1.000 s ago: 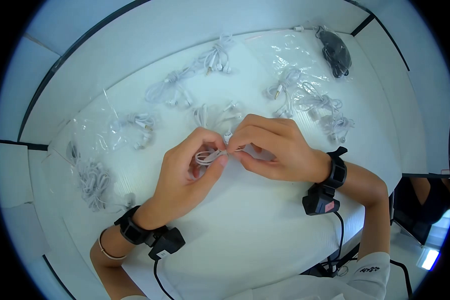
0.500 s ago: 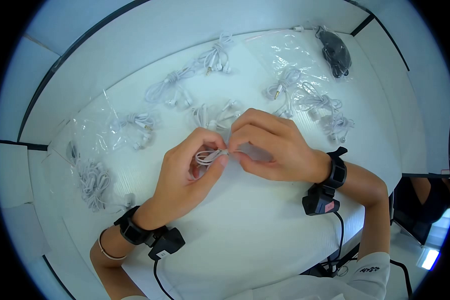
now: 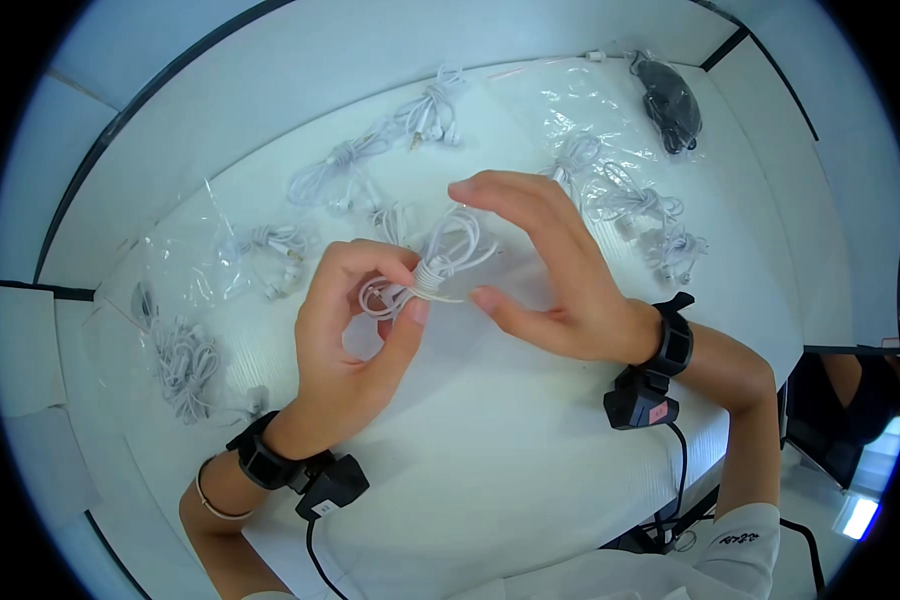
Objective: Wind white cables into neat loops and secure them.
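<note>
Between the thumb and fingers of my left hand (image 3: 355,330) is a bundle of white earphones (image 3: 440,262), its cable wound round the middle with loops sticking out at both ends. My right hand (image 3: 555,270) is just to the right of the bundle, thumb and fingers spread wide apart, with nothing held. A short stretch of cable points from the bundle toward the right thumb. Behind the held bundle, another white earphone bundle (image 3: 392,222) lies on the table, partly hidden.
More tied white earphones (image 3: 342,165) lie along the back of the white table (image 3: 490,450). Clear plastic bags (image 3: 570,95) rest at the back and left. A bagged dark object (image 3: 670,105) sits at the back right; a bagged cable coil (image 3: 188,370) lies at the left.
My right hand has let go of the cable and spread its fingers, moving up slightly. My left hand has shifted a little left, and the earphone bundle's loops now show fully.
</note>
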`<state>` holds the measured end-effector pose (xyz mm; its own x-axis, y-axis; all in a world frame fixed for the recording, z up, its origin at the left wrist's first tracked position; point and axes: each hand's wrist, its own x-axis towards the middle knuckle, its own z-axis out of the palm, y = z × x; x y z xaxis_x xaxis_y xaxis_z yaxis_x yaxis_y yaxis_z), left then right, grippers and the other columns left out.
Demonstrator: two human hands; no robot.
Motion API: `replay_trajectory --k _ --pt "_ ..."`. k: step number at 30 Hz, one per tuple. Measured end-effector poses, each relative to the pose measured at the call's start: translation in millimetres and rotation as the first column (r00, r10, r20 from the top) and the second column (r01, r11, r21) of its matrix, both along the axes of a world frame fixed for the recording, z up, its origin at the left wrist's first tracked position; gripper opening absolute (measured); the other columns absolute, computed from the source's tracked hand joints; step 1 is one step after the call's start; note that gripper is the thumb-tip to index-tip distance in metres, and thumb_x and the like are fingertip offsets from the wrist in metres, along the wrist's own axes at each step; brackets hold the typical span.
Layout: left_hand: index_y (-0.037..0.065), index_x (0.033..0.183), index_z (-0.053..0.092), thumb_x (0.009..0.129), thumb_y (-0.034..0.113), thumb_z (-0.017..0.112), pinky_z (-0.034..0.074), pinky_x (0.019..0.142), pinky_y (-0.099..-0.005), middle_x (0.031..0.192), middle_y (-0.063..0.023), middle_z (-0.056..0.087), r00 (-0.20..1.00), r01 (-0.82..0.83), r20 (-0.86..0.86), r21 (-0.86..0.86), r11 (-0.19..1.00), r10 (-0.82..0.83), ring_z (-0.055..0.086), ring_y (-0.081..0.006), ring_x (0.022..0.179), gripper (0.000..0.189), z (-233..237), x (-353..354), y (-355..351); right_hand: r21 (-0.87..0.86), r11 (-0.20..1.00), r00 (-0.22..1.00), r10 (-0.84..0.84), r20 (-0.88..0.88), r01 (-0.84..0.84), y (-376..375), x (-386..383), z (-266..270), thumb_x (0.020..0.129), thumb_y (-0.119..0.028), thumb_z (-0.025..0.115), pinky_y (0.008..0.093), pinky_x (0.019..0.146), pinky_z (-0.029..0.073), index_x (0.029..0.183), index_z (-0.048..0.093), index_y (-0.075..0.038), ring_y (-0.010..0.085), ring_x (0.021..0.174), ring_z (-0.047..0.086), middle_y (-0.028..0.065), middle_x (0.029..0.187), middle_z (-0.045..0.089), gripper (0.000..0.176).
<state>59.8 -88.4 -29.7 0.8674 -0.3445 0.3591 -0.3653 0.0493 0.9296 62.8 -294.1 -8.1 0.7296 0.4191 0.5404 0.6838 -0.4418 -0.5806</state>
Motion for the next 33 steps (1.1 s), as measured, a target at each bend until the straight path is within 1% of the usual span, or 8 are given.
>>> replay_trajectory --k 4,8,15,18,27,30,31,33 --pt "0.006 0.101 0.045 0.080 -0.004 0.060 0.038 0.064 -0.0214 0.100 -0.0061 0.056 0.998 0.014 0.058 -0.011 1.000 -0.013 0.049 -0.0070 0.079 0.028 -2.7 1.6 1.6 -0.164 0.973 0.987 0.156 -0.037 -0.160 -4.2 2.0 -0.7 0.079 -0.019 0.064 0.0369 0.088 0.039 0.113 0.054 -0.005 0.0293 0.108 0.048 0.0104 0.116 0.052 0.038" --pt "0.006 0.100 0.048 0.075 -0.003 0.062 0.037 0.069 -0.0245 0.094 -0.0037 0.053 0.997 -0.024 0.069 0.081 0.996 0.019 0.051 -0.0104 0.083 0.030 -5.4 3.4 0.3 -0.164 0.964 0.977 0.213 -0.007 -0.211 -1.9 0.6 -6.2 0.080 -0.025 0.066 0.0378 0.087 0.039 0.105 0.057 -0.004 0.0291 0.105 0.049 0.0100 0.113 0.053 0.034" --pt "0.004 0.099 0.054 0.066 -0.007 0.060 0.037 0.072 -0.0269 0.090 -0.0044 0.050 0.983 -0.027 0.185 0.192 0.981 -0.009 0.049 -0.0157 0.082 0.035 1.1 6.9 -0.3 -0.209 0.968 0.987 0.152 0.062 -0.136 -1.2 -1.5 -10.0 0.079 -0.019 0.067 0.0345 0.082 0.041 0.094 0.057 -0.005 0.0255 0.099 0.051 0.0082 0.103 0.056 0.023" --pt "0.003 0.099 0.053 0.070 0.001 0.066 0.035 0.074 -0.0255 0.091 -0.0036 0.048 0.978 -0.039 0.209 0.285 0.958 -0.022 0.044 -0.0143 0.081 0.031 0.5 7.3 3.2 -0.178 0.969 0.980 0.188 0.066 -0.173 -1.5 0.5 -11.0 0.078 -0.017 0.067 0.0342 0.078 0.042 0.087 0.056 -0.006 0.0248 0.095 0.052 0.0067 0.096 0.057 0.018" --pt "0.005 0.090 0.045 0.074 -0.003 0.060 0.036 0.073 -0.0239 0.088 -0.0028 0.040 0.988 -0.063 0.153 0.350 0.935 0.010 0.039 -0.0133 0.080 0.024 0.4 4.3 4.8 -0.193 0.964 0.983 0.177 -0.040 -0.181 -3.0 -1.6 -2.2 0.076 -0.008 0.065 0.0331 0.069 0.039 0.072 0.051 -0.007 0.0250 0.081 0.050 0.0073 0.086 0.056 0.015" --pt "0.004 0.083 0.041 0.070 -0.007 0.059 0.037 0.073 -0.0254 0.082 -0.0040 0.043 0.996 -0.043 -0.069 0.089 0.995 0.050 0.040 -0.0141 0.074 0.025 -0.7 1.3 -1.1 -0.155 0.973 0.985 0.169 -0.018 -0.170 -2.4 -2.2 -4.2 0.074 -0.007 0.065 0.0325 0.068 0.038 0.071 0.051 -0.007 0.0243 0.079 0.050 0.0068 0.084 0.056 0.015" --pt "0.004 0.085 0.039 0.072 -0.009 0.056 0.037 0.072 -0.0236 0.084 -0.0050 0.044 0.989 0.045 -0.144 0.050 0.998 -0.037 0.041 -0.0126 0.075 0.025 0.0 1.1 0.2 -0.160 0.973 0.986 0.165 -0.023 -0.166 -2.6 -2.4 -4.2 0.074 -0.007 0.065 0.0324 0.068 0.038 0.071 0.051 -0.007 0.0240 0.079 0.050 0.0065 0.083 0.056 0.015" --pt "0.005 0.087 0.037 0.073 -0.009 0.055 0.038 0.073 -0.0232 0.085 -0.0057 0.045 0.992 0.089 -0.092 0.007 0.996 -0.088 0.042 -0.0121 0.076 0.026 -0.9 -0.2 1.6 -0.166 0.973 0.987 0.158 -0.031 -0.161 -2.9 -2.4 -4.1 0.073 -0.007 0.065 0.0320 0.067 0.038 0.070 0.051 -0.007 0.0236 0.078 0.050 0.0061 0.081 0.056 0.014"
